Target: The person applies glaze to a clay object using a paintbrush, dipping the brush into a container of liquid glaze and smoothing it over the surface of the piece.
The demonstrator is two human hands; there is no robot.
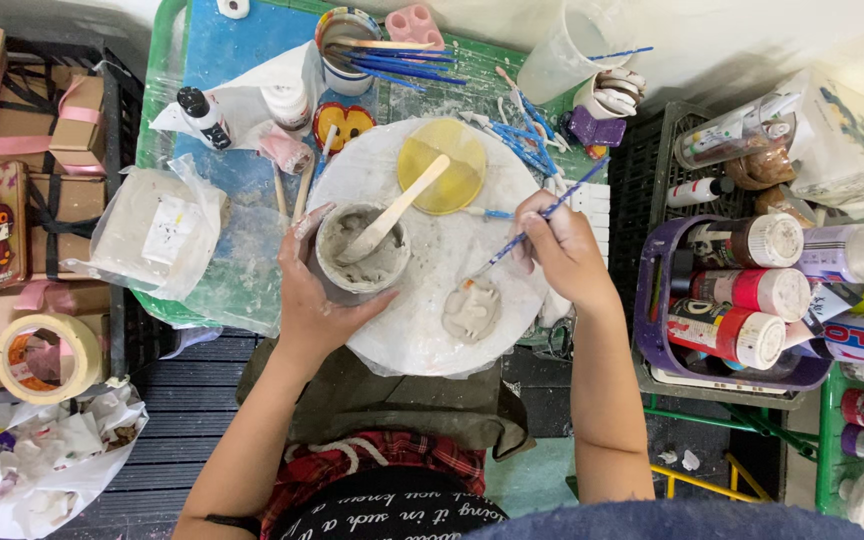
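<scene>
**Grey paste partly applied; small cast on the round board under work**

Grey paste sat in a small cup [361, 249] on the white round board [422, 330], with a wooden stick [395, 208] resting in it, blade down and handle leaning up toward a yellow lid [441, 167] near the board's far edge. The cup was well filled, so by judgement only a little of the mix had been used.

The left hand [314, 300] was curled round the near side of the cup, thumb along the rim, steadying it. The right hand [564, 250] was closed on a thin blue brush [537, 222], pinched between thumb and fingers, the tip pointing down toward a small pale cast [471, 308] lying flat on the board just right of the cup. Whether the tip touched the cast could not be told.

The cast appeared grey-white all over, with no colour on it. The paint bottles [742, 290] in the purple basket [652, 330] to the right stood capped. Judged from this, shaping or coating was in hand and painting had not begun.

More blue brushes [392, 62] lay in and around a jar at the far end of the worktop [242, 40]. A roll of tape [47, 355] and small brown boxes [22, 120] lay at the left, apart from the work.
</scene>
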